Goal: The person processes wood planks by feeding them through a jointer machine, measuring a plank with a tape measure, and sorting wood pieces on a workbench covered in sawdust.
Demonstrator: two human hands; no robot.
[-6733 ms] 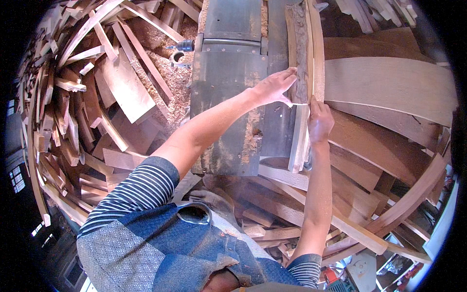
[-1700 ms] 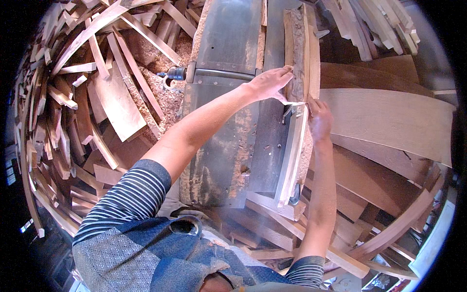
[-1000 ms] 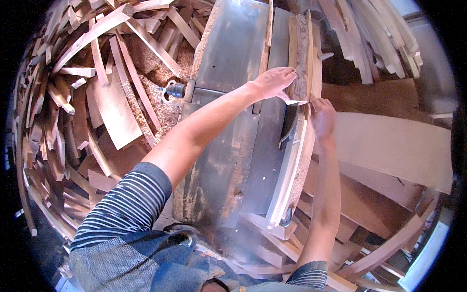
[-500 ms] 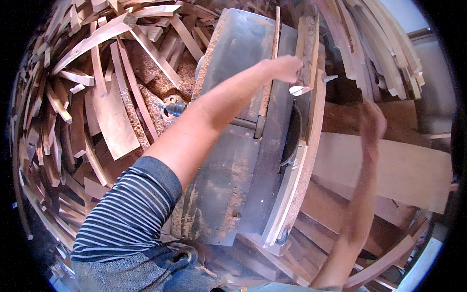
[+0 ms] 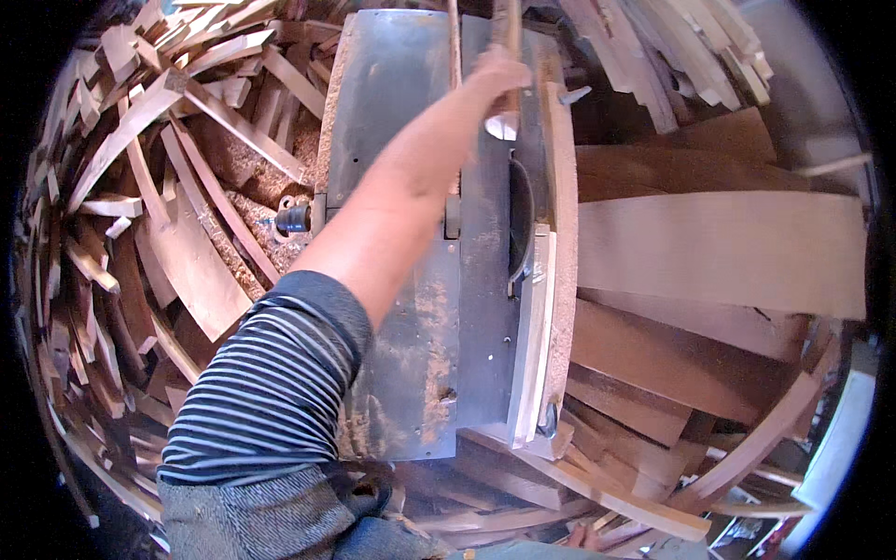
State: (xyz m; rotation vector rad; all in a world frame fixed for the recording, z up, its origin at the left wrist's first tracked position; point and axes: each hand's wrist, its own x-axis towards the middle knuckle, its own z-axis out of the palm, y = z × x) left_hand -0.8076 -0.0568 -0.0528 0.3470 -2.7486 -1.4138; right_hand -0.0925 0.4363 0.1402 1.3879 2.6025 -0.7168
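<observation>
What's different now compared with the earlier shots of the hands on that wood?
The left hand has pushed forward along the machine table, gripping a wooden strip. The right hand, earlier on the curved piece beside the fence, has let go and left the picture. The machine and scrap piles stayed put.

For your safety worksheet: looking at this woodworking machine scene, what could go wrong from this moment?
1. The left hand grips a wooden strip over the steel machine table, not far from the curved cutter guard; a slip could bring fingers toward it.
2. Sawdust on the table could let wood skid.
3. Curved offcuts piled all around might trip the person.
</observation>
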